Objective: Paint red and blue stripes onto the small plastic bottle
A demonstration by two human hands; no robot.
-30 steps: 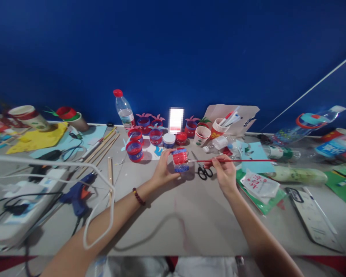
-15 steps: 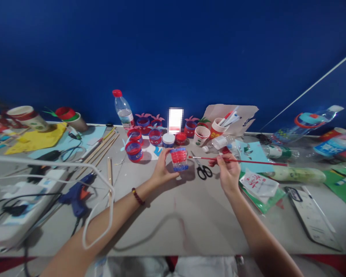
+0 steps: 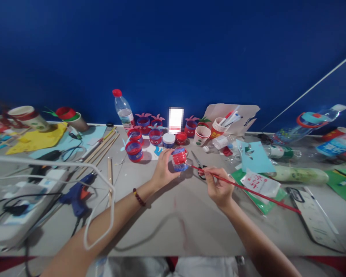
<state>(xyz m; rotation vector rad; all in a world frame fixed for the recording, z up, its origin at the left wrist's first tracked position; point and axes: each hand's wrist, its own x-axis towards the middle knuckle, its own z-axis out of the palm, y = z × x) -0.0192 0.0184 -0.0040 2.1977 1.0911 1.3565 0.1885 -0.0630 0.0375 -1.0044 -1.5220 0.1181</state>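
You held a painted cup [image 3: 179, 157] and a red brush [image 3: 248, 189] over the worktop [image 3: 158, 231]

Near the worktop's far left corner, a leaning paper cup [image 3: 80, 123] held red and green pieces. Farther right, small red-and-blue pots [image 3: 135, 155] clustered toward the far edge. Your left hand [image 3: 164, 169] grasped the painted cup, roughly upright, by its left side, around mid-worktop; a white-lidded jar [image 3: 168, 140] stood behind it, contents hidden. The cup lay between your hands, to the left of your right hand [image 3: 219, 186], which pinched the brush. The brush's long axis ran from tip, beside the cup, toward the near right corner; contact could not be told. Scissors [image 3: 200, 161] lay just beyond. Near the far edge, stacked paper cups [image 3: 218, 128] carried pens [image 3: 232, 117].
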